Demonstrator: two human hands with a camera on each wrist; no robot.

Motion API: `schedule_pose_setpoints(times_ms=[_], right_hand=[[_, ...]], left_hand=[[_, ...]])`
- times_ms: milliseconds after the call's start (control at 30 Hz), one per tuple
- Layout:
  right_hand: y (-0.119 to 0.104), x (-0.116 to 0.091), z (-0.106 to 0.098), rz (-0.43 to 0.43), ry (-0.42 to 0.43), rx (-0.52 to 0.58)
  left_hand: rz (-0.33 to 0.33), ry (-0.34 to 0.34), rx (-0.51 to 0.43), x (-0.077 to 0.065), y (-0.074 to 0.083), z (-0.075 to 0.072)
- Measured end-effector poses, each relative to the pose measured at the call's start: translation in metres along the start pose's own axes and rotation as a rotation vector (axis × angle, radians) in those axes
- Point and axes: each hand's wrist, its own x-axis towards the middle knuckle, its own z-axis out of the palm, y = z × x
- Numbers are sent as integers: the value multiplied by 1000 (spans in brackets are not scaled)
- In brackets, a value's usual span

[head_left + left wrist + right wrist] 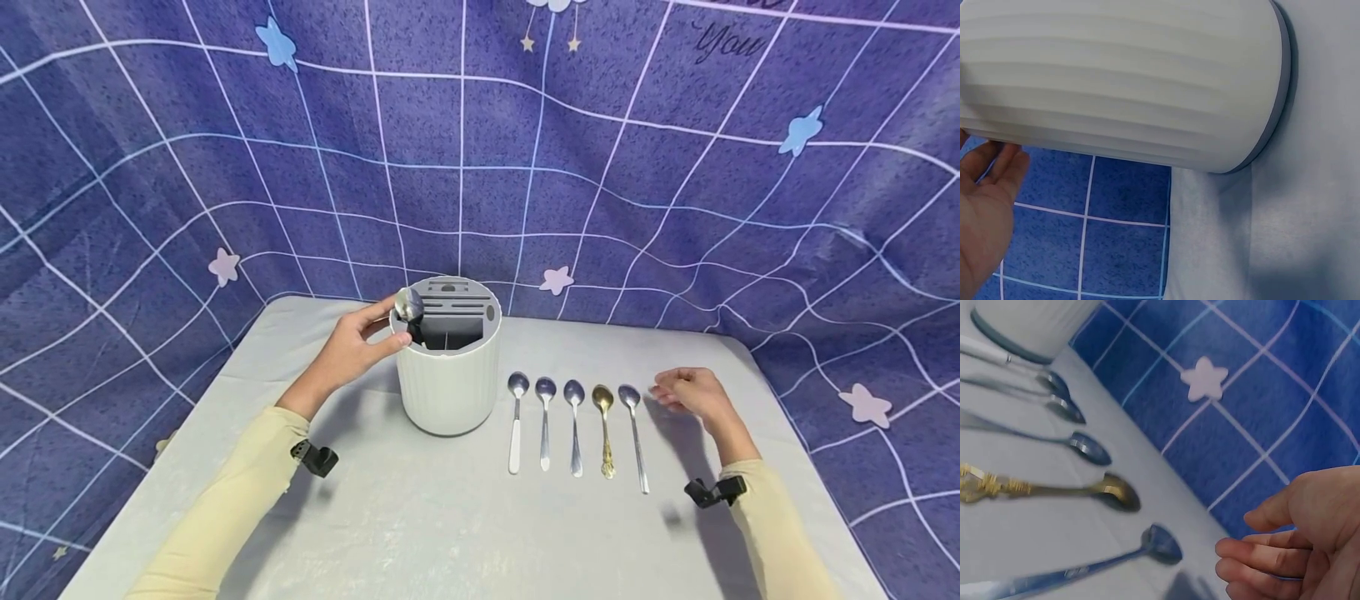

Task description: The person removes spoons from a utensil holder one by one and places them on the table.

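A white ribbed utensil holder (450, 392) with a grey slotted insert stands upright on the table. My left hand (358, 342) holds its upper left side, thumb at the front of the rim and fingers farther back; the left wrist view shows the fingers (1007, 165) against its wall. Beside the thumb, a spoon (408, 304) with a dark handle leans in the holder, bowl up. My right hand (697, 392) hovers with loosely bent fingers and nothing in them. Nearest to it lies a long silver spoon (636, 429), and left of that a gold spoon (604, 425) with an ornate handle.
Farther left in the row lie a white-handled spoon (516, 421) and two silver spoons, one (545, 421) next to the other (574, 425), all bowls pointing away. A blue gridded cloth (495, 200) with stars hangs behind the pale table (480, 533).
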Motion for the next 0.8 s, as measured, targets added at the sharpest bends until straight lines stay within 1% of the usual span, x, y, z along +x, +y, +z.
schedule_pose_setpoints(times_ms=[133,233,367,467,600,700,800], right_hand=[[-23,-6,1,-55,15,-29],[-43,-10,5,-111,17,-26],[-69,-16,12,-189,25,-20],[-89,-19,19,-251,35,-38],[-117,-21,29,-349,54,-58],[-142,-22,39,-440,72,-69],[-168,-23,51,-533,63,-77]], left_hand=[[-9,1,13,0,1,-1],[-9,0,10,0,2,0],[-1,0,1,-1,2,0],[0,-2,3,-1,2,0],[2,-9,8,0,1,0],[9,-12,8,1,2,0],[13,-13,8,2,2,-1]])
